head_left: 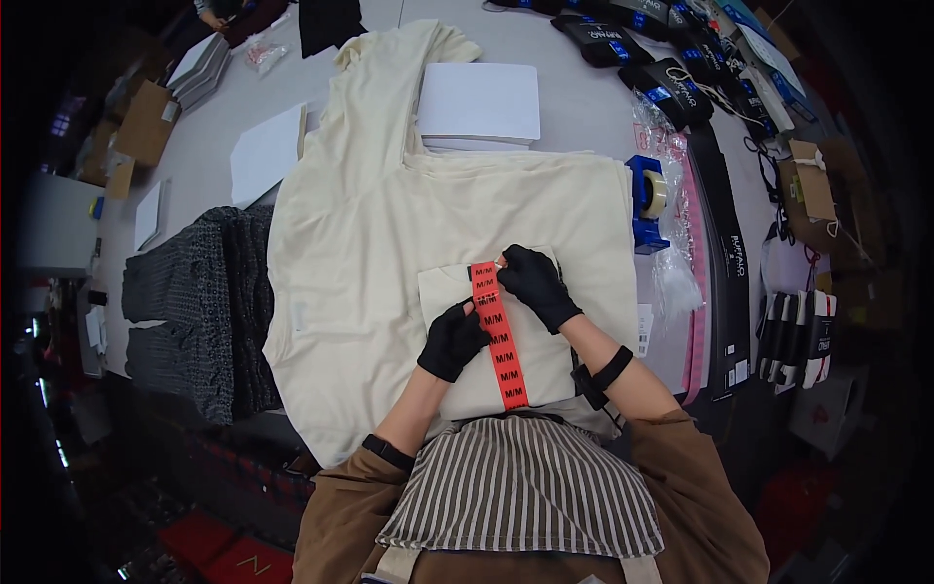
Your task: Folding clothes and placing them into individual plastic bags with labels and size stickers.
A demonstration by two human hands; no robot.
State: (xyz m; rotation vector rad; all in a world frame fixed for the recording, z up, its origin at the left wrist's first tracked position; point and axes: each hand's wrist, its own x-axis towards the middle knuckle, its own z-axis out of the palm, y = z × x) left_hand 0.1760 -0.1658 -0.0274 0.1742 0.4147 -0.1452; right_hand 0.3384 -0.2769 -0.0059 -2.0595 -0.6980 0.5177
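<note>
A long strip of red size labels [504, 356] lies lengthwise over a folded cream garment [545, 380] close to my body. At the strip's left edge my left hand [454, 341], in a black fingerless glove, pinches it. My right hand [538, 286], gloved the same way, has its fingertips closed on the strip's far end. Whether one label is lifting there is too small to tell. Beneath both hands spreads a larger pile of cream garments [341, 253], with one part trailing away to the far left.
White card sheets [479, 102] sit beyond the pile. A blue tape dispenser [650, 234] is at its right, near clear plastic bags [673, 282]. Dark patterned garments [199, 311] are stacked at left. Black packaged goods [671, 92] crowd the far right. Cardboard boxes [148, 122] stand far left.
</note>
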